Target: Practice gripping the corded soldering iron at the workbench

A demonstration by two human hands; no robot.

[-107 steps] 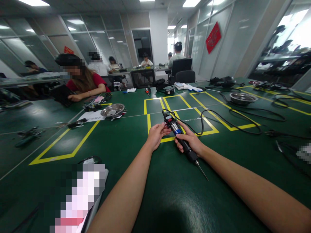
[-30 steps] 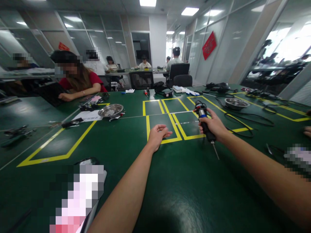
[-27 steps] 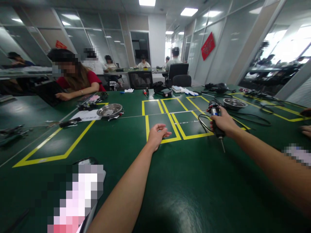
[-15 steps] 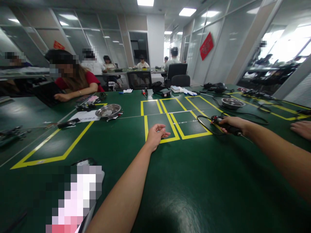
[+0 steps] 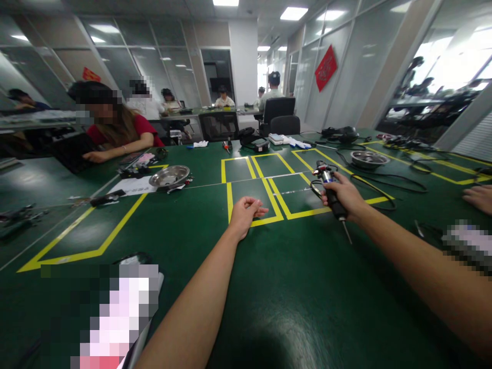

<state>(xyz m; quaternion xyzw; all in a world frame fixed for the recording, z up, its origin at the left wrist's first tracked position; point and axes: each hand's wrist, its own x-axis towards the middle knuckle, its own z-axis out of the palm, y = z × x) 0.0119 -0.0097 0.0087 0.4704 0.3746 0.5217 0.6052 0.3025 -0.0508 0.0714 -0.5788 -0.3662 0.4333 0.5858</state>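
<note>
My right hand (image 5: 346, 197) is wrapped round the dark handle of an electric screwdriver (image 5: 336, 204), over the tape marks right of centre. The tool tilts, its long thin bit pointing down toward me and clear of any screw. A black cable (image 5: 390, 202) loops on the table beside it. My left hand (image 5: 246, 218) rests at the front of a yellow taped rectangle (image 5: 265, 223), its fingers curled in toward the thumb. Whatever is between those fingertips, if anything, is too small to make out.
A metal bowl (image 5: 169, 177) stands on the left by a white paper (image 5: 132, 185), another bowl (image 5: 369, 159) at the back right. Gloves (image 5: 294, 142) and pliers (image 5: 227, 146) lie at the back. Another person's hand (image 5: 478, 197) rests at the right edge. A person in red sits at left.
My right hand has moved left with the electric screwdriver and turned it, so its bit points more steeply down toward me. My left hand has stayed nearly where it was.
</note>
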